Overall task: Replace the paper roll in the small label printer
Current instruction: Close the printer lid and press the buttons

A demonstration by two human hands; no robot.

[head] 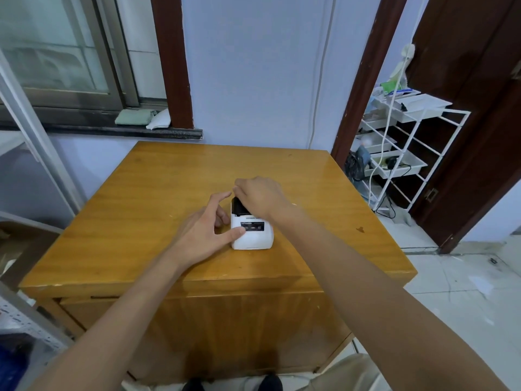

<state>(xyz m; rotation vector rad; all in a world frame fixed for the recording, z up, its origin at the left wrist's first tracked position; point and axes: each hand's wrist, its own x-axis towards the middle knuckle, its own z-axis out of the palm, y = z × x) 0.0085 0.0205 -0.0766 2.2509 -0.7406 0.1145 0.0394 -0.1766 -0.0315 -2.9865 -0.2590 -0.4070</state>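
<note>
A small white label printer with a black label strip on its near face stands in the middle of the wooden table. My left hand steadies it from the left, thumb pressed on the white body and fingers spread beside it. My right hand reaches over the printer's top, fingers curled down at the black open part at its back. Whatever lies under those fingers is hidden, and no paper roll shows anywhere in view.
A white wire rack with trays and cables stands to the right by a dark door. A window sill runs behind the table on the left, and a grey metal shelf frame stands at the far left.
</note>
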